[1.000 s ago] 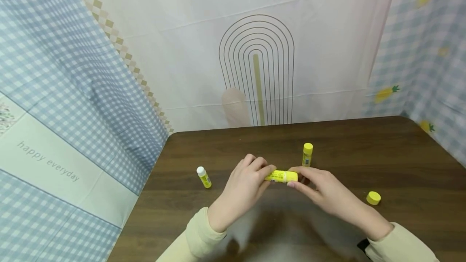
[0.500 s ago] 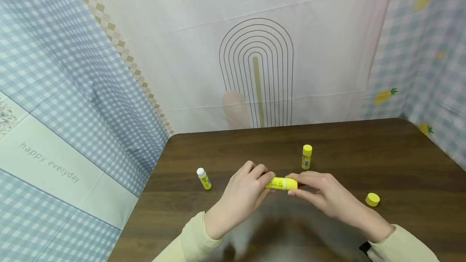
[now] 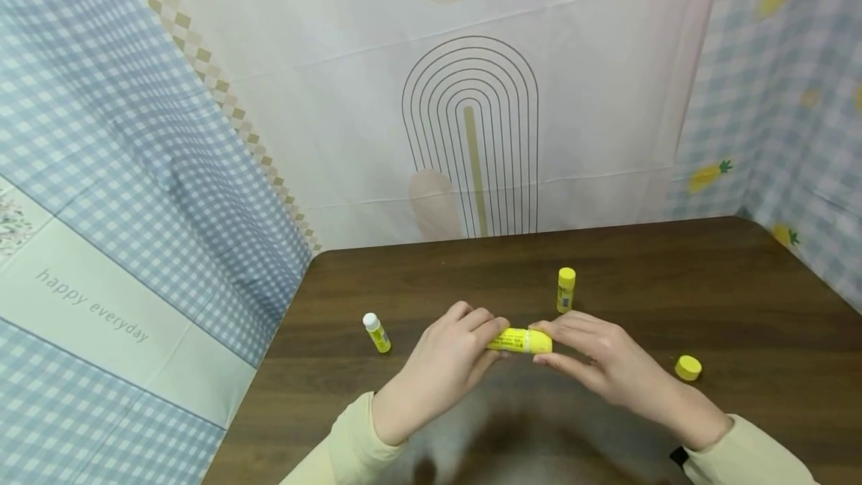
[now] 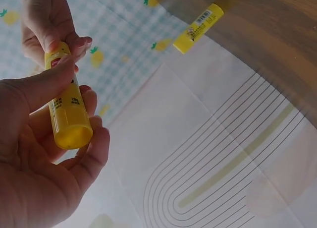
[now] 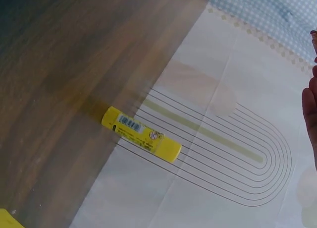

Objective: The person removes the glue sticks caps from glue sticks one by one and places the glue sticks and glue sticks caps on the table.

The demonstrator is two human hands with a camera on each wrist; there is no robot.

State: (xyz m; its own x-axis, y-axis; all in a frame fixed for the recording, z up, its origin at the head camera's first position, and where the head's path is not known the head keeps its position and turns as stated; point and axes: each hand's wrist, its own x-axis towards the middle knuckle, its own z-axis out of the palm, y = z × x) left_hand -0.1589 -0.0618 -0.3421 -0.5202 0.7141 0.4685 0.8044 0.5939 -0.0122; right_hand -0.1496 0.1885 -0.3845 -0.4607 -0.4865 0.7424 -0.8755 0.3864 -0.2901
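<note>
Yellow, glossy and cylindrical, the printed plastic glue-stick tube (image 3: 515, 340) lies nearly level in the air above the dark wood-grained table (image 3: 633, 253), spanning the space between the person's two hands. The left hand (image 3: 450, 350) has its thumb and fingers wrapped round the barrel; the right hand (image 3: 602, 354) pinches the smooth yellow end beyond a pale ring. Whether that end is seated tightly or stands slightly loose, I cannot tell.

Such a slick, round barrel could turn or slide in the fingers if the two grips pull unevenly, and the pinched end might come away with a jerk. A sudden release could swing the right hand into the upright yellow capped tube (image 3: 566, 290) just beyond it; narrow and tall, that one would probably topple easily. The short yellow plastic cap (image 3: 688, 368), near the right forearm, could be brushed aside by the pale, soft-looking sleeve (image 3: 747, 451). Well to the left, the yellow tube with a rounded white top (image 3: 377, 332) seems less at risk.

Behind the table hangs a creased white cloth (image 3: 599, 111) printed with thin nested arches, flanked by blue-and-white gingham (image 3: 135, 111), softly rippled.
</note>
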